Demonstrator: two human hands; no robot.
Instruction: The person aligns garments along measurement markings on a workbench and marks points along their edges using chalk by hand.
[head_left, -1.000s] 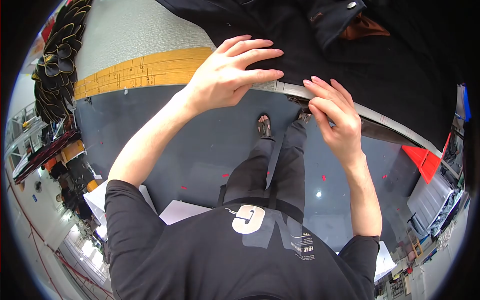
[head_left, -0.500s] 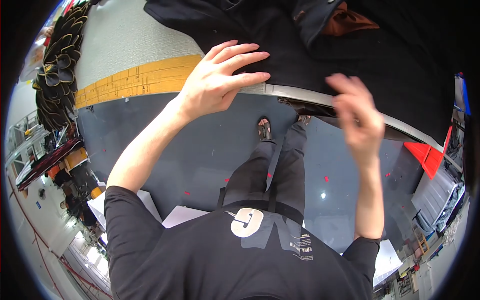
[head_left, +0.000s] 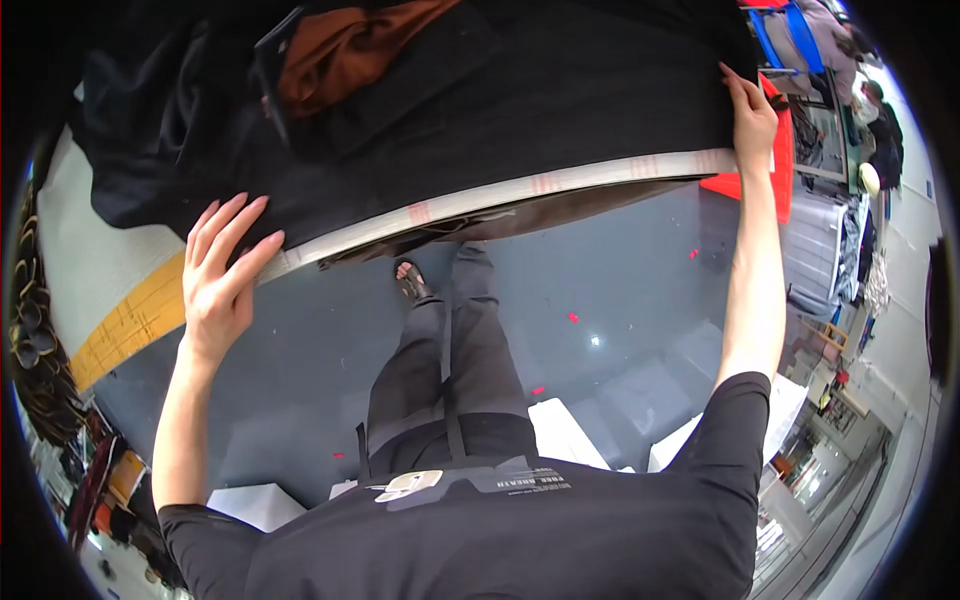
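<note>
A large black garment lies over the table, with a rust-brown lining showing through a gap in its folds. My left hand rests at the table's front edge, fingers spread over the garment's lower left part. At the far right, my right hand holds the garment's right edge between thumb and fingers. The cloth runs fairly smooth between the two hands. Bunched folds lie to the upper left, beyond my left hand.
The table's pale front rim carries faint red marks, and yellow tape covers its left part. Dark material hangs beneath the rim. On the right stand a red bin, a grey container and a blue chair near other people.
My right hand has gone from blurred motion near the rim to the garment's right edge. The view has swung right. My left hand still lies on the cloth by the rim.
</note>
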